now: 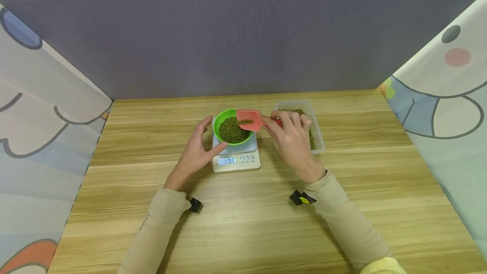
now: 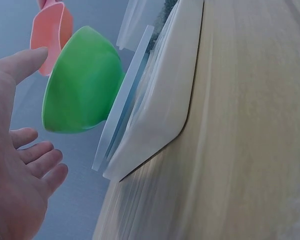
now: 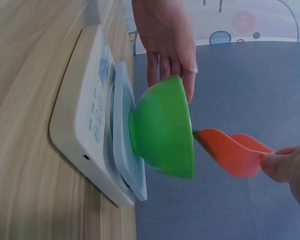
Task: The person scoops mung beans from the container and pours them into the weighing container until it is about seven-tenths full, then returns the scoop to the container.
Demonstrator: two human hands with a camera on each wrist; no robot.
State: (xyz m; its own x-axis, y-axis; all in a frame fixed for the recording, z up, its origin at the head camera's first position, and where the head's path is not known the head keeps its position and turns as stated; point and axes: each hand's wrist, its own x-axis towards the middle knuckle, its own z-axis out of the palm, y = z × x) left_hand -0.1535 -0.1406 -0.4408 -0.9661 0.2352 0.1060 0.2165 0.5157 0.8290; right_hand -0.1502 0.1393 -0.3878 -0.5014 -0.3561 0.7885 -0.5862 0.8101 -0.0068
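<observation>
A green bowl (image 3: 162,130) of small green beans (image 1: 230,131) stands on the platform of a white kitchen scale (image 1: 243,165), whose display is lit with digits. My right hand (image 1: 292,141) grips the handle of a pink-red scoop (image 1: 255,116) over the bowl's right side. In the right wrist view the scoop's lip tips toward the bowl, with beans at its edge. Around the bowl's left side my left hand (image 1: 195,149) is spread, thumb near the front rim and fingers behind; the left wrist view shows nothing in its palm.
A clear plastic container (image 1: 318,141) with more green beans sits right of the scale, partly behind my right hand. The wooden table (image 1: 243,223) meets a grey upright panel (image 1: 243,33) at the back, and cartoon-printed sheets flank both sides.
</observation>
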